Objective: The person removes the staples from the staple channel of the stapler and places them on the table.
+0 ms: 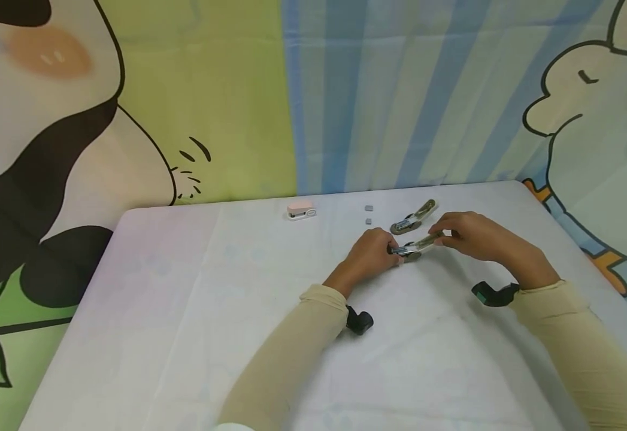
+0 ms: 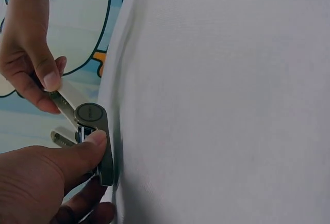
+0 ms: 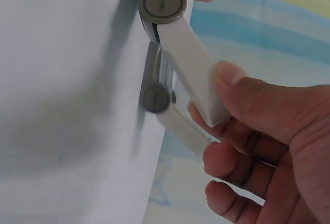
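Observation:
Both hands are on one stapler (image 1: 425,242), whose white cover is swung up away from its grey-brown base. My left hand (image 1: 369,254) pinches its body, the thumb pressing by the metal magazine in the left wrist view. At the free end of the cover (image 3: 193,69), my right hand (image 1: 477,237) pinches it between thumb and fingers. A second stapler (image 1: 413,219) of the same kind, its cover also raised, lies just behind on the table. Two small grey staple blocks (image 1: 369,208) lie left of that one, one nearer than the other.
A small pink and white stapler (image 1: 301,210) stands near the back edge of the white-covered table (image 1: 227,335). Printed cloth (image 1: 227,120) with cartoon figures hangs behind and to the right. Black wrist cameras (image 1: 359,321) hang under both forearms.

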`<state>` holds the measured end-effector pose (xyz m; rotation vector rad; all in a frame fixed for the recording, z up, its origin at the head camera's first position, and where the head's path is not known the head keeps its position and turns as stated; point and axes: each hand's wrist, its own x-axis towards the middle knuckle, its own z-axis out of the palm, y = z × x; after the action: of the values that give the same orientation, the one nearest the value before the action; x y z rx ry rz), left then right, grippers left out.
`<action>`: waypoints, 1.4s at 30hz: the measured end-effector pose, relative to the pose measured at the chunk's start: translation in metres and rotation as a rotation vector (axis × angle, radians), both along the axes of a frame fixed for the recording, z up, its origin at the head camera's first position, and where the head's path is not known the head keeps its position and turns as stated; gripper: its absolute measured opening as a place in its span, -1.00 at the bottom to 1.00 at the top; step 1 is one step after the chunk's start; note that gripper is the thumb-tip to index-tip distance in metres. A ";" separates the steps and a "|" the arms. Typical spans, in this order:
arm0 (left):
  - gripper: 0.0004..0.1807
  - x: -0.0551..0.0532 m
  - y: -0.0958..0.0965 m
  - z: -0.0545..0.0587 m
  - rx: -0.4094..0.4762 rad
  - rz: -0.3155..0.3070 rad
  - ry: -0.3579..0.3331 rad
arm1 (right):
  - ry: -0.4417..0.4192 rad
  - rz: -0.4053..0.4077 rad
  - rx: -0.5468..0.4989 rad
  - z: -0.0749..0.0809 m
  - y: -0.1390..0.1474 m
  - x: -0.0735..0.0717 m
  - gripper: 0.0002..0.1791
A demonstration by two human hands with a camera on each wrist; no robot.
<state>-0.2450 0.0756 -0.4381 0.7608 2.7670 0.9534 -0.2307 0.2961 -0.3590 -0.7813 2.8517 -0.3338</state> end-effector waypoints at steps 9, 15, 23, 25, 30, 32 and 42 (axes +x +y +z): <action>-0.77 0.005 0.029 0.001 -0.080 0.156 0.057 | -0.006 -0.070 0.030 -0.006 0.017 -0.009 -0.72; -0.74 0.001 0.026 -0.001 -0.118 0.118 0.058 | -0.033 -0.068 0.048 -0.012 0.015 -0.013 -0.70; -0.50 -0.007 0.007 -0.006 0.025 0.055 -0.059 | -0.046 -0.053 0.167 -0.001 -0.006 -0.014 -0.67; -0.41 -0.010 -0.003 -0.005 0.108 0.048 -0.102 | -0.025 -0.058 0.183 0.003 -0.010 -0.013 -0.63; -0.49 -0.022 -0.036 -0.006 0.215 0.076 -0.082 | 0.102 -0.045 0.142 0.005 -0.022 -0.008 -0.60; -0.56 -0.027 -0.051 -0.006 0.213 0.102 -0.045 | 0.151 -0.022 0.102 0.005 -0.030 -0.007 -0.64; -0.80 -0.049 -0.136 0.009 0.223 0.299 0.213 | 0.027 0.156 -0.274 -0.007 -0.103 -0.032 -0.71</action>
<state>-0.2942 -0.0603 -0.4293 0.5079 3.0557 1.3250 -0.2622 0.1928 -0.3661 -1.0579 2.7808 -0.7065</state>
